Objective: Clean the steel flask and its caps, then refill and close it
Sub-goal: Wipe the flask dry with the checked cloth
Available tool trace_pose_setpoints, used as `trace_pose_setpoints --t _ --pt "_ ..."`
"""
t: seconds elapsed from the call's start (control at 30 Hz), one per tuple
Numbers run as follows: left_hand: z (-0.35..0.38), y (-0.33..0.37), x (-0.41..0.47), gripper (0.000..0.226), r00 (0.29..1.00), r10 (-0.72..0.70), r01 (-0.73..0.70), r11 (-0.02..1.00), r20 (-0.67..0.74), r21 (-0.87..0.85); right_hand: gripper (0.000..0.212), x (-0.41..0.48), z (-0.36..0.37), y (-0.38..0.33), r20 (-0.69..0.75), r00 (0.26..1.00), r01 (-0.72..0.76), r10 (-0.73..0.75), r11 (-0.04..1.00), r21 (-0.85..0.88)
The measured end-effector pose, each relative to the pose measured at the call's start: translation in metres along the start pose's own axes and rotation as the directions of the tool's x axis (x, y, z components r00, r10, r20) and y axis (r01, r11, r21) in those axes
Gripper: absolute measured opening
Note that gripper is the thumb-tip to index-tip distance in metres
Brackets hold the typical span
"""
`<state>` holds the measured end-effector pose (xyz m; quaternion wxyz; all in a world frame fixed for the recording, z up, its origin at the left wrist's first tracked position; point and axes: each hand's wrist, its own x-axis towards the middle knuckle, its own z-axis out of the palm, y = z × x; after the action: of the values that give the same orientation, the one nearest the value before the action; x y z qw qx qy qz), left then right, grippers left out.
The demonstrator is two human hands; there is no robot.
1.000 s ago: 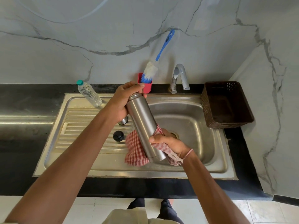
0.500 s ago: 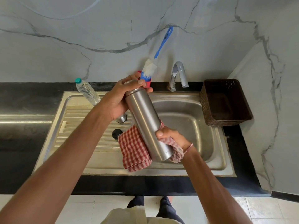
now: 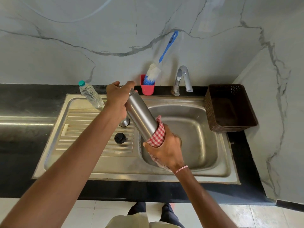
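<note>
Head view, looking down at the sink (image 3: 131, 175).

- I see the steel flask (image 3: 141, 117) held in the air, tilted: top end up and toward the back left, base down toward the right, over the edge where the drainboard (image 3: 92, 129) meets the basin.
- Left hand (image 3: 116, 99) is curled round the flask's top end; the mouth is hidden under the fingers, so I cannot tell how it is capped.
- Right hand (image 3: 166, 150) is wrapped round the flask's lower end through a red-checked cloth (image 3: 158, 135), fingers curled tight. The cloth covers the base, and a loose tail hangs below the wrist.
- Black cap (image 3: 120, 138) sits on the drainboard ribs, apart from the flask. Steel cap (image 3: 124, 122) stands just behind it, partly hidden by the left wrist.
- Plastic water bottle (image 3: 91, 95) stands at the drainboard's back left corner.
- Along the back edge: red holder (image 3: 147, 88) with a blue-and-white bottle brush (image 3: 153, 73) leaning on the marble wall, and the tap (image 3: 183, 79) to its right.
- Brown basket (image 3: 230, 127) sits on the black counter (image 3: 24, 99) to the right of the basin.
</note>
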<state>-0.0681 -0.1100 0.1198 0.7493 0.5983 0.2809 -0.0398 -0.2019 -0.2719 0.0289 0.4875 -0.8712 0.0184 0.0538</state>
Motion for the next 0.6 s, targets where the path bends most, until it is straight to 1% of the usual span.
trace_pose_setpoints --t 0.07,0.1,0.13,0.17,0.2,0.23,0.27,0.3,0.33,0.37,0.4,0.43,0.47,0.5,0.53,0.6 --pt "-0.002 -0.001 0.001 0.068 1.0 0.012 -0.013 0.999 0.026 0.037 0.078 -0.004 0.005 0.008 -0.064 0.998 0.011 -0.01 1.0 0.023" --pt "-0.004 0.0 0.001 0.068 0.996 0.026 -0.032 0.997 0.081 0.07 0.074 -0.003 0.004 0.014 -0.026 1.0 0.001 0.002 0.992 0.122" --pt "-0.006 0.001 -0.001 0.068 0.986 0.039 -0.053 0.995 0.162 0.083 0.068 -0.002 -0.001 0.017 0.054 0.998 -0.041 0.027 0.962 0.269" --pt "-0.009 0.004 -0.003 0.066 0.964 0.047 -0.067 0.995 0.261 0.068 0.064 0.0 -0.006 0.019 0.185 0.981 -0.132 0.055 0.892 0.433" --pt "-0.013 0.007 -0.004 0.063 0.928 0.053 -0.071 0.997 0.369 0.036 0.061 0.0 -0.013 0.023 0.338 0.94 -0.247 0.051 0.784 0.569" --pt "-0.017 0.008 -0.005 0.061 0.877 0.061 -0.067 0.998 0.476 -0.004 0.06 0.001 -0.019 0.025 0.477 0.879 -0.373 0.032 0.67 0.642" --pt "-0.02 0.008 -0.005 0.061 0.82 0.07 -0.052 0.997 0.568 -0.048 0.061 0.001 -0.023 0.027 0.588 0.809 -0.49 0.0 0.552 0.675" --pt "-0.023 0.008 -0.005 0.063 0.767 0.086 -0.033 0.995 0.636 -0.094 0.065 0.001 -0.024 0.032 0.658 0.752 -0.572 -0.037 0.46 0.68" --pt "-0.024 0.006 -0.005 0.066 0.728 0.105 -0.015 0.99 0.678 -0.137 0.066 0.0 -0.023 0.033 0.703 0.706 -0.633 -0.085 0.368 0.681" --pt "-0.023 0.004 -0.005 0.067 0.711 0.122 -0.003 0.985 0.693 -0.17 0.066 -0.001 -0.021 0.036 0.726 0.677 -0.67 -0.121 0.308 0.676" --pt "-0.021 0.003 -0.005 0.063 0.715 0.133 0.003 0.981 0.686 -0.193 0.064 -0.002 -0.015 0.037 0.734 0.67 -0.681 -0.111 0.3 0.668" --pt "-0.019 0.003 -0.005 0.057 0.74 0.136 -0.004 0.98 0.659 -0.198 0.062 0.0 -0.01 0.039 0.746 0.662 -0.691 -0.078 0.324 0.647" --pt "-0.016 0.004 -0.007 0.052 0.771 0.135 -0.019 0.982 0.623 -0.19 0.065 0.002 -0.004 0.042 0.752 0.658 -0.683 -0.039 0.388 0.619" --pt "-0.014 0.007 -0.008 0.052 0.804 0.13 -0.031 0.984 0.58 -0.176 0.074 0.002 -0.001 0.045 0.716 0.698 -0.628 -0.005 0.478 0.614" --pt "-0.013 0.009 -0.008 0.054 0.839 0.125 -0.048 0.986 0.529 -0.158 0.075 0.001 -0.001 0.045 0.68 0.733 -0.573 0.004 0.542 0.615" --pt "-0.012 0.011 -0.008 0.057 0.91 0.123 -0.102 0.992 0.396 -0.072 0.061 0.0 -0.002 0.036 0.592 0.804 -0.486 0.059 0.638 0.597"
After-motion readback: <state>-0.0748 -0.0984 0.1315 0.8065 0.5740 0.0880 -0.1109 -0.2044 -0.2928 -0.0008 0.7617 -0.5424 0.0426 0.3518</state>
